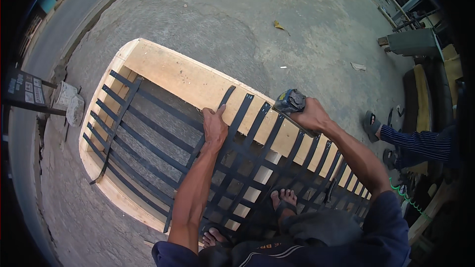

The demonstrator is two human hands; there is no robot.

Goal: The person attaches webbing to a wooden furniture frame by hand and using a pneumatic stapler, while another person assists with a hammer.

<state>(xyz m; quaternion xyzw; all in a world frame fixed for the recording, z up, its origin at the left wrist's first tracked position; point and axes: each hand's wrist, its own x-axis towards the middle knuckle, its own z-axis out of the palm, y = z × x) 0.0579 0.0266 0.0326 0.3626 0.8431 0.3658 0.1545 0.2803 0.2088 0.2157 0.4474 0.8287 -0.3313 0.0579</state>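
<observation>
A wooden frame (173,64) with a rounded far-left end lies below me, crossed by woven black straps (156,126). My left hand (215,127) is closed on one black strap (228,96), whose loose end lies over the frame's far rail. In my right hand (312,115) is a blue and black staple gun (290,101), above the far rail and right of the left hand. Fastened strap ends lie along that rail between my hands. The staple gun's nose is partly hidden from view.
My feet (284,200) stand among the straps. A green coiled hose (406,197) runs at the right, near another person's striped trouser leg (415,143). A signboard (29,89) and a stone block (74,109) stand at the left, beside a road.
</observation>
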